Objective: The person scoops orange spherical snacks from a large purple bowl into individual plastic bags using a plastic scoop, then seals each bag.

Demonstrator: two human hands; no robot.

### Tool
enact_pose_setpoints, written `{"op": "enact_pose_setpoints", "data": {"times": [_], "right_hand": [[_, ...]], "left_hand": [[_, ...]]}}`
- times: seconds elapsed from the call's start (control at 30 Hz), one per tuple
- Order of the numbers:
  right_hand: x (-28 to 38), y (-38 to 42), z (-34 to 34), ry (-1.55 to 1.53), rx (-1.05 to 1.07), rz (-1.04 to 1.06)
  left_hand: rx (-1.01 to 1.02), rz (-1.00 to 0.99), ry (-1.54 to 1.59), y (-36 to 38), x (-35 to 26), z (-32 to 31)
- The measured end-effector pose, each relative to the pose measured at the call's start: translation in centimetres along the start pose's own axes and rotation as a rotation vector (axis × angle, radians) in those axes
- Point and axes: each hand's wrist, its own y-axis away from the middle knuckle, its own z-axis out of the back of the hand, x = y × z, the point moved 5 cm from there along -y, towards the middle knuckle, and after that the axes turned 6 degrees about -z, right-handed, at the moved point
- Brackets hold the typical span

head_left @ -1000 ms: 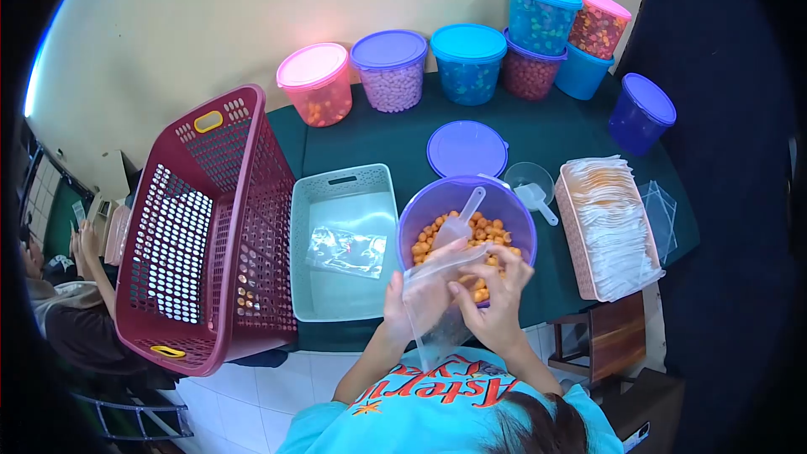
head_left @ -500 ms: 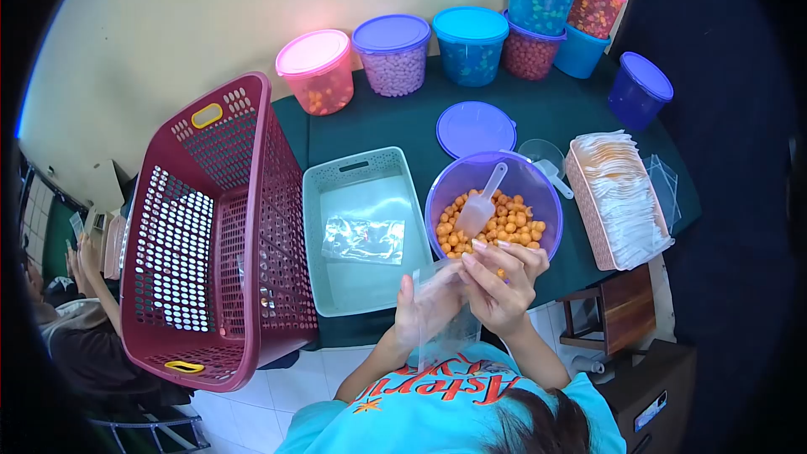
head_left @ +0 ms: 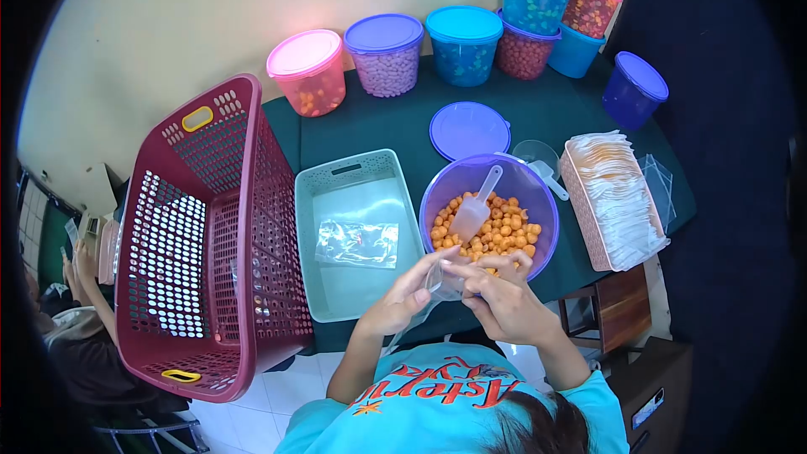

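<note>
A clear plastic bag [head_left: 435, 292] is between my hands, at the near rim of a purple tub [head_left: 551, 240]. My left hand [head_left: 397, 301] is closed on the bag's left side. At its upper part, my right hand [head_left: 508, 301] pinches the film with bent fingers. Round orange snack balls [head_left: 509, 225] lie in the tub, and a translucent scoop [head_left: 472, 214] stands tilted among them. To the left, a pale green basket [head_left: 353, 294] has a flat clear packet [head_left: 357, 244] in it.
A large maroon basket [head_left: 282, 227] stands on the left. Lidded tubs [head_left: 382, 67] line the wall. A purple lid [head_left: 469, 131] and clear scoop [head_left: 542, 170] lie behind the open tub. A pink basket [head_left: 588, 223] of plastic bags stands right. Another person's hands [head_left: 82, 265] show far left.
My right hand has turned, its fingers now bent over the bag's upper part. My left hand has shifted left and rotated, and the bag hangs more slanted.
</note>
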Motion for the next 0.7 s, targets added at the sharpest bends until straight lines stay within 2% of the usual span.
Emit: {"op": "enact_pose_setpoints", "data": {"times": [0.07,0.17,0.23,0.27,0.37,0.4,0.47,0.7], "right_hand": [[-0.2,0.1,0.1,-0.034,0.124,-0.007],[-0.4,0.4,0.3,-0.125,0.193,-0.036],[-0.7,0.7,0.3,-0.119,0.212,-0.006],[-0.8,0.8,0.4,-0.111,0.225,0.02],[-0.8,0.8,1.1,-0.161,0.243,0.115],[-0.9,0.9,1.3,-0.164,0.252,0.127],[-1.1,0.9,1.9,-0.197,0.256,0.165],[-2.9,0.7,2.9,-0.308,0.411,0.296]], "left_hand": [[-0.012,0.034,0.039,0.3,0.5,0.3],[0.021,0.044,0.072,0.7,1.6,0.1],[0.179,0.085,0.18,0.8,1.7,-1.3],[0.171,0.079,0.181,0.9,2.0,-1.6],[-0.014,0.085,0.292,1.5,4.1,-1.8],[-0.026,0.075,0.29,1.5,4.7,-1.8],[-0.179,0.025,0.264,1.5,5.3,-1.3],[-0.356,-0.022,0.028,1.3,3.7,-2.6]]}}
